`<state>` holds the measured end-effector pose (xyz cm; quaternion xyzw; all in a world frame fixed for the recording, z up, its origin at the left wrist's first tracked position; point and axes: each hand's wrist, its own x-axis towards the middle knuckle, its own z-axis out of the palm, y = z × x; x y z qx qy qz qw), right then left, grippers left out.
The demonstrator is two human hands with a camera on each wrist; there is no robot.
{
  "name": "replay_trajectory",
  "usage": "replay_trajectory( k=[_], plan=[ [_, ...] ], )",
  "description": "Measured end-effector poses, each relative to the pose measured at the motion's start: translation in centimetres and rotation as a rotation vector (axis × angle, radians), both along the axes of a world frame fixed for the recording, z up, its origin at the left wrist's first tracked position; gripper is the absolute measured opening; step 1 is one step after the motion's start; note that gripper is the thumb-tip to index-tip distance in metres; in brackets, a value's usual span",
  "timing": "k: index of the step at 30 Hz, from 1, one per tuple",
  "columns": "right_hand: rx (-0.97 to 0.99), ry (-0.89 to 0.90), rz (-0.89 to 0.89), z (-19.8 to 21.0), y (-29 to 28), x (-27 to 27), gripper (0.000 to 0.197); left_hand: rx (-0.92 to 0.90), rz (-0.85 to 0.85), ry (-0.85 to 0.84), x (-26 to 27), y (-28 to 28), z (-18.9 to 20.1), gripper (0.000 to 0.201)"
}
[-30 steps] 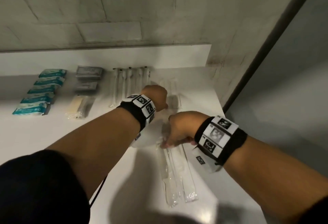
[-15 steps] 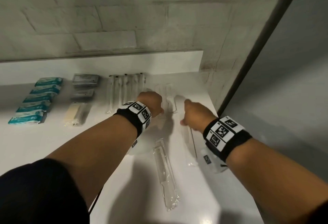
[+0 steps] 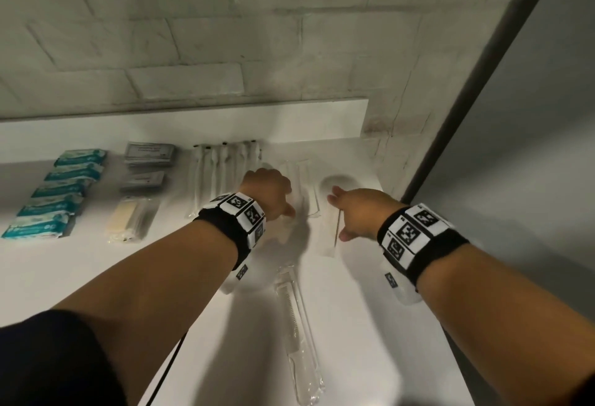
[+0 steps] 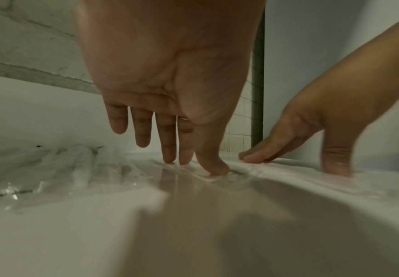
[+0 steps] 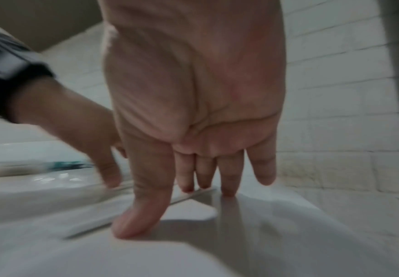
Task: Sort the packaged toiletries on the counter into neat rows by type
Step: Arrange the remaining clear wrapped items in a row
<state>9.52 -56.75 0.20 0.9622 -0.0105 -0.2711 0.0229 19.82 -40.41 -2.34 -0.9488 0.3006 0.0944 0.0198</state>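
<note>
My left hand (image 3: pixel 272 196) is flat, its straight fingertips (image 4: pixel 169 159) and thumb pressing on clear long packets (image 3: pixel 297 177) at the back of the white counter (image 3: pixel 370 325). My right hand (image 3: pixel 352 212) lies just right of it, fingers (image 5: pixel 226 191) straight, pressing another clear long packet (image 3: pixel 331 238) flat on the counter. A clear packaged comb (image 3: pixel 301 334) lies alone nearer to me. To the left stand a row of white long packets (image 3: pixel 222 177), two grey packets (image 3: pixel 149 154), a yellowish packet (image 3: pixel 128 217) and a column of teal packets (image 3: pixel 58 193).
A white upstand (image 3: pixel 193 125) and a tiled wall (image 3: pixel 225 35) close the back. The counter ends at the right by a dark door frame (image 3: pixel 467 115). A black cable (image 3: pixel 167 370) hangs below my left arm.
My right hand has carried one clear packet from the near pile back and right, next to my left hand, and now presses it flat. One packaged comb stays near me.
</note>
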Motion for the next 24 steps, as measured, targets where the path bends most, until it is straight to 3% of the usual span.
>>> replay_trajectory(
  k=[4, 8, 12, 15, 24],
  plan=[
    [0.137, 0.004, -0.071, 1.3, -1.0, 1.8, 0.08, -0.04, 0.019, -0.028, 0.4, 0.1, -0.1, 0.055],
    [0.09, -0.064, -0.089, 0.7, -1.5, 4.3, 0.087, -0.128, -0.011, -0.08, 0.7, -1.0, -0.4, 0.056],
    [0.049, -0.057, -0.069, 0.1, -1.6, 6.6, 0.088, -0.031, -0.08, -0.056, 0.9, -2.9, -0.4, 0.058],
    [0.034, -0.057, -0.059, -0.3, -1.9, 7.4, 0.09, 0.033, -0.078, -0.046, 1.0, -3.5, -0.5, 0.048],
    [0.065, -0.022, -0.063, -1.8, -2.7, 7.8, 0.102, 0.019, -0.024, -0.081, 0.9, -3.7, -0.9, 0.058]
  ],
)
